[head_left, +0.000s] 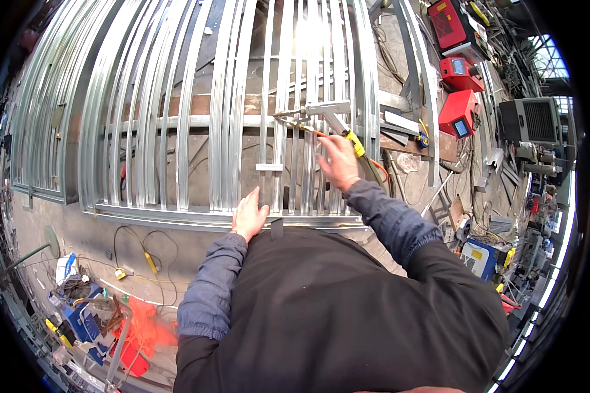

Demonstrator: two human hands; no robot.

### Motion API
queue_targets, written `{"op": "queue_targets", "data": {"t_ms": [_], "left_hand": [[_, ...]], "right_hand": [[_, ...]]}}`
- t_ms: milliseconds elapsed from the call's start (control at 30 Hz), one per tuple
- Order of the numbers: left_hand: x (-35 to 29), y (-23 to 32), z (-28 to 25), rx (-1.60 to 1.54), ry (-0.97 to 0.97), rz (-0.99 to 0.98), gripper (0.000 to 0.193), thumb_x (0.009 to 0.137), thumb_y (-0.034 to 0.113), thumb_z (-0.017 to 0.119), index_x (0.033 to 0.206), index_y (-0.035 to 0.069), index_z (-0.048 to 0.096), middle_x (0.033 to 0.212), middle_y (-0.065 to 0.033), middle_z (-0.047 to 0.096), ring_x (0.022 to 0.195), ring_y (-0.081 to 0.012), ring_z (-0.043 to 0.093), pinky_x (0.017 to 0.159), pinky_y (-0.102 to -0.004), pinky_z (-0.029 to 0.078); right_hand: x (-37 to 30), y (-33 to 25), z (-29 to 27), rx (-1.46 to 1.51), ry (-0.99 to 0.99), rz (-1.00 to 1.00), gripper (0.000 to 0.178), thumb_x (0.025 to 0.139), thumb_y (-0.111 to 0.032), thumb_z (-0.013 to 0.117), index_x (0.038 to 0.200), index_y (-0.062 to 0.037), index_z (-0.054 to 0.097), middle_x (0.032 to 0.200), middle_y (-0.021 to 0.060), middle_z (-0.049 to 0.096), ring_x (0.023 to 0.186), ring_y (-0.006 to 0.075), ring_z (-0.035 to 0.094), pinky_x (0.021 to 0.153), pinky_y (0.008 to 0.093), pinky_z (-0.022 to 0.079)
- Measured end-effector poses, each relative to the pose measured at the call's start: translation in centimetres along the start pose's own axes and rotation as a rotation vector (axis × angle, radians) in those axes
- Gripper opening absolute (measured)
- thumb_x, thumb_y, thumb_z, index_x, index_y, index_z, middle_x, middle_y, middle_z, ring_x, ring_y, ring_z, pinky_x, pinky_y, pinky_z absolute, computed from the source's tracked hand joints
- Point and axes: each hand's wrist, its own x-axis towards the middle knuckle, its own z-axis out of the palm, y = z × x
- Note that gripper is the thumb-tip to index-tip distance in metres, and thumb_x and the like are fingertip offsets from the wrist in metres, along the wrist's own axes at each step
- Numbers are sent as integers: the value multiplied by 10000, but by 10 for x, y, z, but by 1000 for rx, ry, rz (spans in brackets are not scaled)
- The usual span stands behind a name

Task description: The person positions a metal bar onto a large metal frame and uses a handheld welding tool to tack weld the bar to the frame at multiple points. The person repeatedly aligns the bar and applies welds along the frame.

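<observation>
A frame of long galvanized metal bars (236,85) lies before me, the bars running away from me side by side. My left hand (248,215) rests at the near end of the bars with its fingers stretched out and nothing in them. Farther right, my right hand (339,165) is over the bars, slightly blurred, its fingers apart. Right beside it lies a grey welding gun (334,120) with a yellow band on its handle and its tip pointing left. A short flat metal piece (269,168) lies across two bars between my hands.
Red machines (457,112) with small screens stand at the right. A blue tape measure (423,141) lies near metal offcuts (400,122). An orange hose (381,169) runs from the gun. Lower left are orange cloth (144,327), a blue machine (82,321) and floor cables (160,252).
</observation>
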Motion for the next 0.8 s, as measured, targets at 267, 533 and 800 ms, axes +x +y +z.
{"op": "queue_targets", "data": {"t_ms": [267, 533, 800], "left_hand": [[2, -11, 9, 69, 29, 66, 750, 929, 288, 710, 1581, 0, 473, 1398, -231, 668, 1296, -399, 633, 1102, -491, 504], [-8, -23, 3, 93, 6, 106, 724, 969, 349, 760, 1562, 19, 507, 1324, -228, 705, 1240, -407, 659, 1053, -490, 523], [-18, -6, -3, 177, -19, 154, 747, 958, 385, 785, 1560, 34, 516, 1257, -241, 718, 1177, -433, 665, 1018, -511, 524]], "right_hand": [[-19, 90, -4, 39, -59, 424, 710, 938, -337, 780, 1523, -32, 517, 1376, 218, 577, 1277, 441, 536, 1123, 505, 454], [63, 103, -12, 444, -426, 510, 705, 935, -437, 792, 1425, 39, 615, 1311, 232, 719, 1250, 351, 675, 1067, 401, 515], [87, 134, 4, 1003, -521, 701, 520, 1017, -365, 771, 1374, 1, 677, 1236, 71, 742, 1024, 171, 682, 897, 332, 538]]}}
